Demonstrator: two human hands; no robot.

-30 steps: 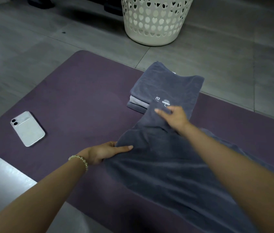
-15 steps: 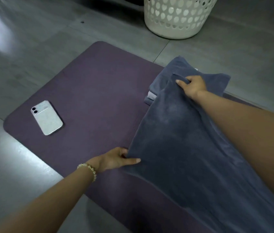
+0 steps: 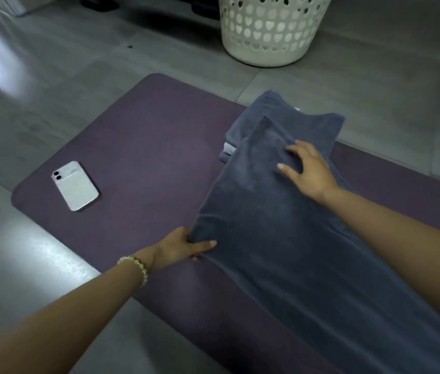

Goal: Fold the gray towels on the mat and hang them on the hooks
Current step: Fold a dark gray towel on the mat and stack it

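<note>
Left of the grip, a phone (image 3: 75, 185) lay on the mat (image 3: 146, 125). The left hand (image 3: 183, 245) pinched 1 corner of the gray towel (image 3: 281, 252), probably to anchor it for folding. Beyond that pinch, the right hand (image 3: 308, 168) lay flat with fingers spread, holding nothing, and pressed the towel's far end onto the stack of folded towels (image 3: 256, 109).

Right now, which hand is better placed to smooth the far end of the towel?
Right. The right hand lies open on the far end of the towel, over the stack. The left hand is pinching the near corner.
</note>
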